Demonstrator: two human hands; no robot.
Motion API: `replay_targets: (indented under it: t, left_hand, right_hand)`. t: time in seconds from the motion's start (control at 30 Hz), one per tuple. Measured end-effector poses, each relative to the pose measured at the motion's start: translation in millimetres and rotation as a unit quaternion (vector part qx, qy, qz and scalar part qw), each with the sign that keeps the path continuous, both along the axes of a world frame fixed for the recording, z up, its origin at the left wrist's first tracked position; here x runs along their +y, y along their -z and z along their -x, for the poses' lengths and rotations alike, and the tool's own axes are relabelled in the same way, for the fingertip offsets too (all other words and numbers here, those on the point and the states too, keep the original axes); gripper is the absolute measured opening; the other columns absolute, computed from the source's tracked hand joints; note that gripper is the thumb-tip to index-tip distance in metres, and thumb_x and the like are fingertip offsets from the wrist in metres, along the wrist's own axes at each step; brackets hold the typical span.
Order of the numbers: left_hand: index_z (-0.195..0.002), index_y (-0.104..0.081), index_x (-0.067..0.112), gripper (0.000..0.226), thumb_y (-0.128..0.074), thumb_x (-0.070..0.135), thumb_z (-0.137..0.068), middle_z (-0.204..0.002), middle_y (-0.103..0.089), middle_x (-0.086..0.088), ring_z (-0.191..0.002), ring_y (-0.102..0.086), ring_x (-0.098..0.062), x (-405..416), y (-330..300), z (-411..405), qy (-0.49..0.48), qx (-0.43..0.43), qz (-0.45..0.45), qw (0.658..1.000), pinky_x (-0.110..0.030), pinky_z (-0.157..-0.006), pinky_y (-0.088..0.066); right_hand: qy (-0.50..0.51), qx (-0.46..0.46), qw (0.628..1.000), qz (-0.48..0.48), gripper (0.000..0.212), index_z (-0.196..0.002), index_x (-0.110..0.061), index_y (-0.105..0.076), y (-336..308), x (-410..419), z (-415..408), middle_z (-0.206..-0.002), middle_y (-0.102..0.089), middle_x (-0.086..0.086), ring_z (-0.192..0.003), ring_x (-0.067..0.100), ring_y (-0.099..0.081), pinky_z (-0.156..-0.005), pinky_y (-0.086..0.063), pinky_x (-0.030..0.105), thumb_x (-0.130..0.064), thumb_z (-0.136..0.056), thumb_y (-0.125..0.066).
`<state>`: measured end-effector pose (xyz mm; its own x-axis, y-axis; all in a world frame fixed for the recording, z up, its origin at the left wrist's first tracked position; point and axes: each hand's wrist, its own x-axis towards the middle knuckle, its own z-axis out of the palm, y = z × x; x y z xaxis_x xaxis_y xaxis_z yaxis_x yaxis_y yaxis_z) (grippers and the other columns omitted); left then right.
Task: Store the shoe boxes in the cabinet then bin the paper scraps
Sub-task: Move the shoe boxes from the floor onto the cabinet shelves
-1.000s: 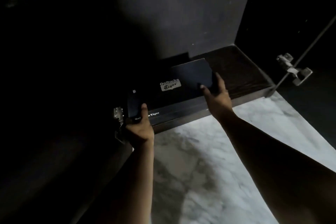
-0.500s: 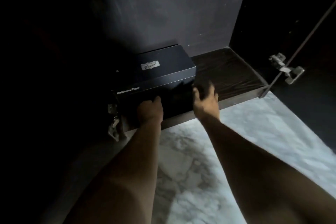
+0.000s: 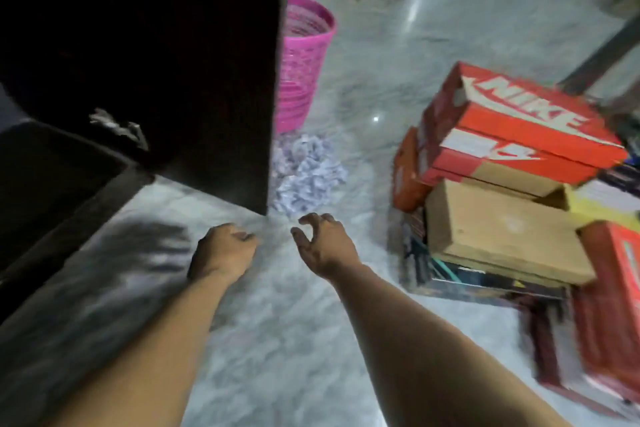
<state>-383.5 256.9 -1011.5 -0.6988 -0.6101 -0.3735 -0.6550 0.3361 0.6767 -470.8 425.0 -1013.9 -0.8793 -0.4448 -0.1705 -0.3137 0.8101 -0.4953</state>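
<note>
- Several shoe boxes are left outside the cabinet, so in the head view, the only one there is, the storing is far from finished: a red Nike box (image 3: 519,128) tops the stack on the floor at the right, a plain brown box (image 3: 498,229) lies under it, and darker boxes (image 3: 460,274) sit beneath and beside those, blurred.
- Both hands are empty and held out over the marble floor (image 3: 277,340). The left hand (image 3: 225,250) has its fingers loosely curled round nothing; the right hand (image 3: 323,241) is slack, fingers bent and apart.
- The cabinet (image 3: 52,191) stands open at the left, its door (image 3: 173,62) swung out; the interior is too dark to tell what it holds.
- Paper scraps (image 3: 308,173) lie in a heap on the floor just beyond the door's edge, none yet binned.
- A pink mesh bin (image 3: 301,55) stands right behind the heap, partly hidden by the door.
- My judgement: fetching the next box comes now, with the scraps last.
</note>
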Motion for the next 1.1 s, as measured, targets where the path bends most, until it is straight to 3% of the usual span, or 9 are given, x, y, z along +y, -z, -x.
replay_targets:
  t: [0.17, 0.23, 0.33, 0.47, 0.6, 0.73, 0.9, 1.0, 1.1]
  left_hand:
    - [-0.082, -0.069, 0.013, 0.029, -0.062, 0.04, -0.092, -0.093, -0.073, -0.014, -0.086, -0.068, -0.032, 129, -31, 91, 0.158, 0.026, 0.006, 0.987, -0.036, -0.078, -0.054]
    - [-0.1, -0.072, 0.014, 0.034, -0.062, 0.046, -0.092, -0.107, -0.073, -0.011, -0.096, -0.067, -0.031, 179, -36, 116, 0.187, 0.041, 0.002, 0.981, -0.039, -0.085, -0.054]
    - [-0.136, -0.056, 0.016, 0.057, -0.058, 0.054, -0.093, -0.139, -0.061, -0.008, -0.123, -0.059, -0.033, 251, -38, 144, 0.213, 0.044, -0.017, 0.976, -0.037, -0.095, -0.049]
    - [-0.143, -0.046, 0.021, 0.058, -0.053, 0.051, -0.094, -0.137, -0.06, -0.003, -0.119, -0.058, -0.031, 305, -23, 169, 0.209, 0.059, -0.074, 0.973, -0.037, -0.097, -0.046]
    - [-0.14, -0.048, 0.022, 0.05, -0.05, 0.048, -0.098, -0.132, -0.062, -0.005, -0.116, -0.059, -0.032, 320, -1, 181, 0.158, 0.054, -0.112, 0.98, -0.039, -0.099, -0.048]
    - [-0.138, -0.048, 0.019, 0.049, -0.047, 0.05, -0.1, -0.13, -0.062, -0.008, -0.115, -0.059, -0.033, 328, 10, 182, 0.126, 0.057, -0.112, 0.984, -0.046, -0.102, -0.049]
    - [-0.141, -0.046, 0.018, 0.05, -0.046, 0.047, -0.101, -0.132, -0.061, -0.008, -0.116, -0.058, -0.033, 331, 10, 183, 0.118, 0.056, -0.1, 0.986, -0.041, -0.1, -0.047]
    - [-0.141, -0.046, 0.018, 0.048, -0.046, 0.046, -0.102, -0.131, -0.062, -0.007, -0.106, -0.057, -0.028, 329, 6, 177, 0.108, 0.055, -0.096, 0.988, -0.035, -0.088, -0.045]
    - [-0.135, -0.051, 0.017, 0.046, -0.048, 0.045, -0.098, -0.128, -0.064, -0.009, -0.106, -0.06, -0.03, 323, 0, 154, 0.067, 0.052, -0.076, 0.993, -0.036, -0.086, -0.047]
  right_hand:
    - [0.175, 0.028, 0.983, 0.039, 0.036, -0.127, -0.015, -0.065, -63, 165, 64, -0.123, -0.061, 0.02, -0.101, 0.032, -0.061, -0.076, -0.05, 0.02, -0.037, -0.102, -0.051]
    - [0.232, 0.071, 0.97, 0.01, 0.034, -0.118, -0.02, -0.067, -79, 225, 81, -0.115, -0.062, 0.015, -0.095, 0.034, -0.066, -0.08, -0.056, 0.03, -0.043, -0.098, -0.053]
    - [0.332, 0.094, 0.938, -0.01, 0.038, -0.125, -0.026, -0.062, -83, 307, 96, -0.124, -0.057, 0.009, -0.106, 0.034, -0.064, -0.09, -0.055, 0.042, -0.046, -0.095, -0.051]
    - [0.469, 0.031, 0.881, 0.059, 0.064, -0.144, -0.019, -0.039, -59, 379, 111, -0.144, -0.048, 0.017, -0.134, 0.042, -0.046, -0.109, -0.04, 0.051, -0.052, -0.09, -0.055]
    - [0.509, -0.048, 0.838, 0.192, 0.083, -0.142, -0.014, -0.048, -12, 401, 122, -0.135, -0.063, 0.017, -0.127, 0.038, -0.058, -0.11, -0.044, 0.043, -0.054, -0.071, -0.061]
    - [0.53, -0.035, 0.797, 0.288, 0.075, -0.144, -0.016, -0.047, 5, 399, 113, -0.131, -0.066, 0.012, -0.123, 0.033, -0.061, -0.108, -0.047, 0.042, -0.044, -0.079, -0.072]
    - [0.542, -0.033, 0.786, 0.297, 0.067, -0.143, -0.011, -0.045, 10, 398, 114, -0.135, -0.062, 0.014, -0.126, 0.035, -0.058, -0.105, -0.045, 0.038, -0.04, -0.089, -0.071]
    - [0.539, -0.029, 0.786, 0.3, 0.059, -0.138, -0.011, -0.048, 3, 394, 107, -0.133, -0.063, 0.013, -0.123, 0.035, -0.059, -0.1, -0.045, 0.035, -0.038, -0.091, -0.071]
    - [0.533, 0.0, 0.795, 0.289, 0.06, -0.134, -0.02, -0.05, 2, 377, 84, -0.13, -0.063, 0.009, -0.12, 0.033, -0.059, -0.103, -0.048, 0.043, -0.049, -0.085, -0.069]
